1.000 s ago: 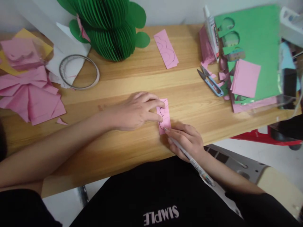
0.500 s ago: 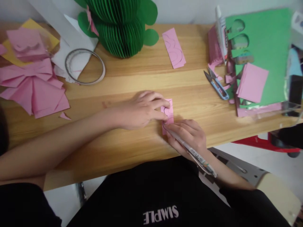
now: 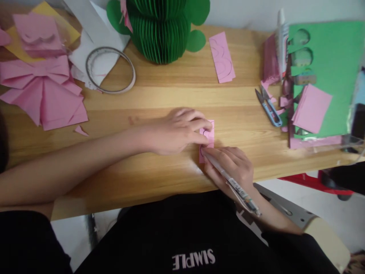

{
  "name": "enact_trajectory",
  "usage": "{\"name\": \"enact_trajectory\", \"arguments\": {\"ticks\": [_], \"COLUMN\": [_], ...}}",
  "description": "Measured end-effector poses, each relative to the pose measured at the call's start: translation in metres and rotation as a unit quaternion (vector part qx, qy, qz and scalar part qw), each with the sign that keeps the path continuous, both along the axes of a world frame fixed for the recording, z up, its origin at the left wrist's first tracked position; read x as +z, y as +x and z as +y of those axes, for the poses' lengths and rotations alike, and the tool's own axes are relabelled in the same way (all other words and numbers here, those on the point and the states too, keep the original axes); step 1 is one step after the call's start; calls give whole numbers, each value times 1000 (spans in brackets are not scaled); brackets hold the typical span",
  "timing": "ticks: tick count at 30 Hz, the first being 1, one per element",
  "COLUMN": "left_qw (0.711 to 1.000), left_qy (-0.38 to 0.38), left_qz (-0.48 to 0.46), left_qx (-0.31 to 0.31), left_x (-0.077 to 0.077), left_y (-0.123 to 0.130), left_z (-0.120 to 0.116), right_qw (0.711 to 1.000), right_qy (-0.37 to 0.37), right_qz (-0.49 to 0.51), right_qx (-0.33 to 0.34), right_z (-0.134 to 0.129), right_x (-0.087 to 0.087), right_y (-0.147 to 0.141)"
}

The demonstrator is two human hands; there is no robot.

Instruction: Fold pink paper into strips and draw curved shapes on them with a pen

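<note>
Left hand (image 3: 182, 133) – fingers apart, pressing pink strip (image 3: 211, 137) with drawn curves onto worktop (image 3: 159, 171) – then right hand (image 3: 234, 165), fingers clamped on pen (image 3: 237, 189) angled down to strip's near half, blue snips (image 3: 270, 109) farther right.

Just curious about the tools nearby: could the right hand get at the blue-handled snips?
Probably yes: the blue-handled snips lie ahead and to the right of the right hand, with nothing visible blocking the way. It holds a pen, though, which might hinder picking them up.
</note>
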State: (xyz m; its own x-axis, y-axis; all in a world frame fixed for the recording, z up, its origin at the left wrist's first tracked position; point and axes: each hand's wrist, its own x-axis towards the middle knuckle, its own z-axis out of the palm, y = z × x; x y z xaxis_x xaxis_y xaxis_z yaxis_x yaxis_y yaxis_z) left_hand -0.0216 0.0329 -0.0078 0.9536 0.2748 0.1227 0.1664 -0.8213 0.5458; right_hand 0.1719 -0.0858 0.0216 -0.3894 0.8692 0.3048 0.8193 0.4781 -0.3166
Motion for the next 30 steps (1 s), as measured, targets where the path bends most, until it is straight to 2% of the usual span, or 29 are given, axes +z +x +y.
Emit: {"name": "enact_trajectory", "arguments": {"ticks": [9, 20, 30], "left_qw": [999, 1000, 1000], "left_qy": [-12, -10, -13], "left_qz": [-38, -18, -22], "left_qx": [7, 8, 4], "left_x": [-4, -3, -3], "left_y": [1, 1, 1], "left_z": [0, 0, 0], "right_qw": [999, 998, 998], "right_qy": [-43, -45, -53], "right_qz": [31, 31, 44], "right_qx": [-2, 11, -12], "right_z": [-1, 1, 0], "right_x": [3, 10, 6], "right_y": [3, 5, 4]}}
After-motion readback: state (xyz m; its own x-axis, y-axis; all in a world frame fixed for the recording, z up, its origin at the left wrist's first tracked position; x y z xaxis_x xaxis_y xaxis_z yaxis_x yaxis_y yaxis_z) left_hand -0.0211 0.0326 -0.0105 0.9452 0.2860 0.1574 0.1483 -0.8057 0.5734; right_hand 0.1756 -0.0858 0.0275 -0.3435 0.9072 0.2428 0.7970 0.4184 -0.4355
